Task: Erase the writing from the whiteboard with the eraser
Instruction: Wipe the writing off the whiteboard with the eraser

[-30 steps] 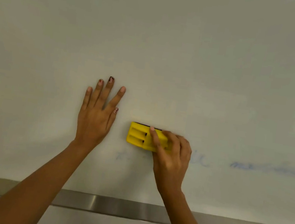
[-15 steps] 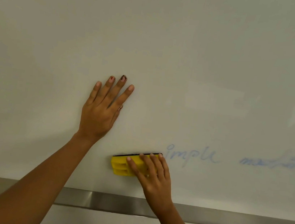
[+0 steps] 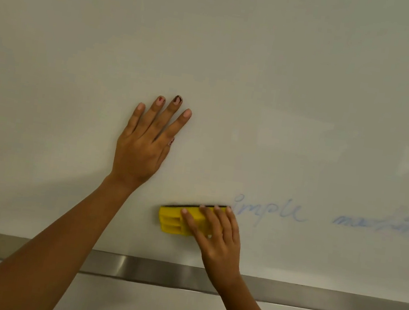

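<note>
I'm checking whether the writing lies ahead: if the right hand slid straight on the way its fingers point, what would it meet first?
Seemingly only bare whiteboard: the right hand, gripping the eraser, points up and slightly left, passing just right of the left hand; the writing lies to the right.

a brushed metal ledge (image 3: 335, 303) spans the bottom; below, perhaps pale wall (image 3: 150, 307).
</note>
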